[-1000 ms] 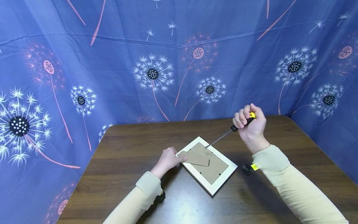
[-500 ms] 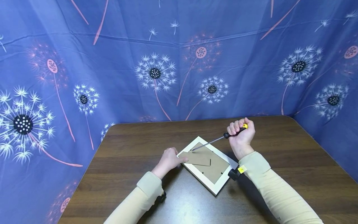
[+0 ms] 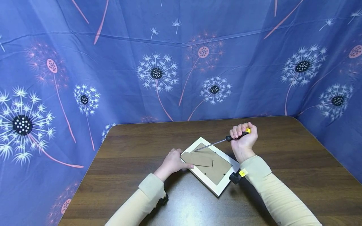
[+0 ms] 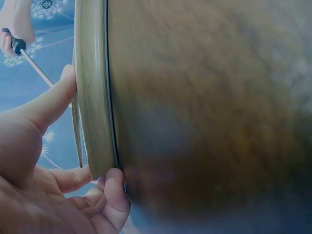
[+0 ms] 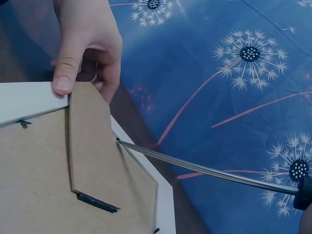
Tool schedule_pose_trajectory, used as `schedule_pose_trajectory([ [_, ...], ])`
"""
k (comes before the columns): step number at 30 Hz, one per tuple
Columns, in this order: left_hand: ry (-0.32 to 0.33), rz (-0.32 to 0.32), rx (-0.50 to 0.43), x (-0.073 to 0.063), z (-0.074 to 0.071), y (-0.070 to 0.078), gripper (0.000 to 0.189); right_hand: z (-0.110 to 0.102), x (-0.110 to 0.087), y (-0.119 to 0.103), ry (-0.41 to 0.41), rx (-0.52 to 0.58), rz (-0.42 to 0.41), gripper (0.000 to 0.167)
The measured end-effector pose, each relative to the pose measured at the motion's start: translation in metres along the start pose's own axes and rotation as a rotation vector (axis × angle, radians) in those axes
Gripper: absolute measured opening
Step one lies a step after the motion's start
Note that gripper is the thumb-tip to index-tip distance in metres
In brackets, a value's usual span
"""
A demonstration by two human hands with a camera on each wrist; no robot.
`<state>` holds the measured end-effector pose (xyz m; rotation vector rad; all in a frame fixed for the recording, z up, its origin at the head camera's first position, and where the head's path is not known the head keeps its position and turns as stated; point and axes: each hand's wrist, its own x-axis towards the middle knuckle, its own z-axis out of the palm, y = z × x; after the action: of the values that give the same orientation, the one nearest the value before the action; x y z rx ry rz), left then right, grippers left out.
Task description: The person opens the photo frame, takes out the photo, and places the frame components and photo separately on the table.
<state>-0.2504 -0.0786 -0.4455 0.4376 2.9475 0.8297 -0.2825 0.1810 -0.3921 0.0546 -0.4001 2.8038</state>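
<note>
- Nearest are the person's two pale sleeves [image 3: 141, 197], a black device at each wrist; the right one bears a yellow label [image 3: 242, 173].
- The white picture frame [image 3: 204, 178] is back side up and cornerwise on the brown worktop [image 3: 135, 147], between the arms.
- Small dark tabs [image 3: 224, 174] line the edge of its brown backing board [image 3: 219, 171].
- The left hand [image 3: 173, 164] is clamped on the frame's left corner, thumb on the white border, beside the slanting stand [image 3: 199, 159].
- The screwdriver [image 3: 216, 143] leans down leftward, its tip at the frame's inner edge near the stand.
- The right hand [image 3: 244, 144] is wrapped around its black-and-yellow handle.
- Behind hangs a blue cloth [image 3: 121, 62] with dandelions.
</note>
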Motion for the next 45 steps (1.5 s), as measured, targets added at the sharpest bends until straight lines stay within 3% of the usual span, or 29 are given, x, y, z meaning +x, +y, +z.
schedule_pose_trajectory([
  [10, -0.029, -0.002, -0.006, 0.001, -0.002, 0.0, 0.073, -0.006, -0.01, 0.003, 0.004, 0.036, -0.049, 0.04],
  [19, -0.059, -0.027, -0.037, 0.004, -0.001, 0.001, 0.081, -0.004, -0.031, 0.003, 0.019, 0.03, -0.078, 0.033],
  [31, -0.096, -0.026, -0.095, 0.009, 0.002, -0.001, 0.081, -0.002, -0.053, 0.002, -0.135, -0.048, 0.028, 0.026],
  [38, -0.123, -0.029, -0.101, 0.009, -0.001, 0.002, 0.084, 0.007, -0.051, 0.009, -0.148, -0.047, -0.03, 0.028],
  [45, -0.126, -0.007, -0.088, 0.009, -0.001, 0.0, 0.085, 0.018, -0.046, 0.018, -0.094, -0.03, -0.075, 0.028],
])
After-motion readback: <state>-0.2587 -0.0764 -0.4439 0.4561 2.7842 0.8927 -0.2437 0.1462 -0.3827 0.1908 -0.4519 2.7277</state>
